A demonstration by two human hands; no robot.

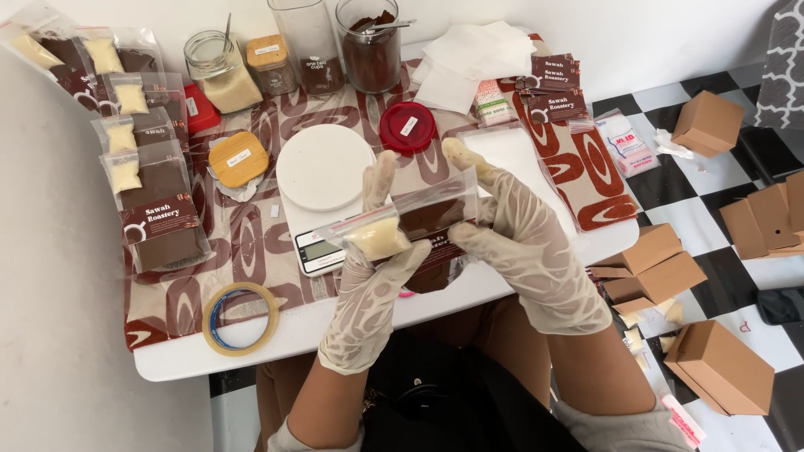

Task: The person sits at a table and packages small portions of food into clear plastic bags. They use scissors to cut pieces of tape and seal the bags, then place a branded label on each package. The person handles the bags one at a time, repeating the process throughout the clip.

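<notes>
White table point(352, 331) with patterned brown runner point(586, 180) across frame centre. Tape roll point(240, 318) lower left; white scale point(322, 180) centre. Cardboard boxes point(720, 364) on checkered floor point(712, 243), right.

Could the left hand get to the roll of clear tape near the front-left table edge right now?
Probably not at once: the gloved left hand is pinching the clear zip bag of brown and cream powder with the right hand. The tape roll itself lies uncovered nearby.
</notes>
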